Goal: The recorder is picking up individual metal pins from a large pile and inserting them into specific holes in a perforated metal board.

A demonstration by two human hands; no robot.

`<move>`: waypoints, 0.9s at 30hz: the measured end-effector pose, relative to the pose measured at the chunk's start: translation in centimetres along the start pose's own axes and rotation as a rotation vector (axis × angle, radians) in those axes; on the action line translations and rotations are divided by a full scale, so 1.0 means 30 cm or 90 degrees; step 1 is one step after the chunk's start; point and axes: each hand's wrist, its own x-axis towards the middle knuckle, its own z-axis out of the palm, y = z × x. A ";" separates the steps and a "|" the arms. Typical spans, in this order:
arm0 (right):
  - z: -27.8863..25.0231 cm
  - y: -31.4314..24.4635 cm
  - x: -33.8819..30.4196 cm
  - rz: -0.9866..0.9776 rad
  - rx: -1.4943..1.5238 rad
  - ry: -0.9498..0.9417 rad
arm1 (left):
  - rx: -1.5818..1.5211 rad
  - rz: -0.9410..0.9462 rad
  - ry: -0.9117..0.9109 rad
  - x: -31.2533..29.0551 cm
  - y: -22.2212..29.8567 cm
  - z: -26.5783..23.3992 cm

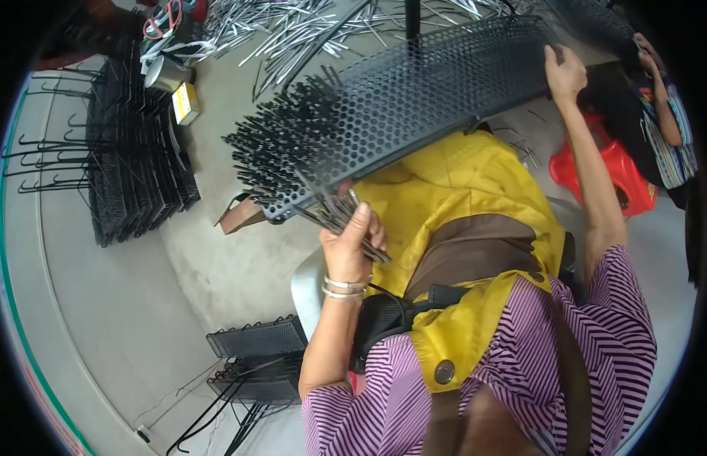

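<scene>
A long black perforated metal panel (445,83) lies tilted across my lap. Many short dark metal rods (285,129) stand packed in the holes of its left part, while its right part shows bare holes and looks blurred. Close to the panel's lower left corner, my left hand (350,243) is closed round a bundle of thin metal rods (338,214). At the far right end my right hand (566,72) is closed on the panel's edge, its fingertips partly hidden. A yellow apron (475,171) covers my lap beneath the panel.
Loose metal rods (308,34) lie spread beyond the panel. Black racks with hooked wires (133,152) stack at the left, near a metal cup (167,74) and a yellow-white box (185,103). A red stool (608,171) and another person's arm (665,114) are at right.
</scene>
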 end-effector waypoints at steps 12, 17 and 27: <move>-0.137 -0.076 -0.085 -0.121 0.128 -0.007 | 0.017 0.060 -0.037 0.014 0.045 -0.036; -0.435 -0.465 -0.296 -0.176 0.674 -0.304 | -0.061 -0.048 -0.106 -0.011 0.028 0.049; -0.473 -0.693 -0.267 -0.140 0.957 -0.631 | -0.130 -0.309 -0.201 -0.079 -0.076 0.163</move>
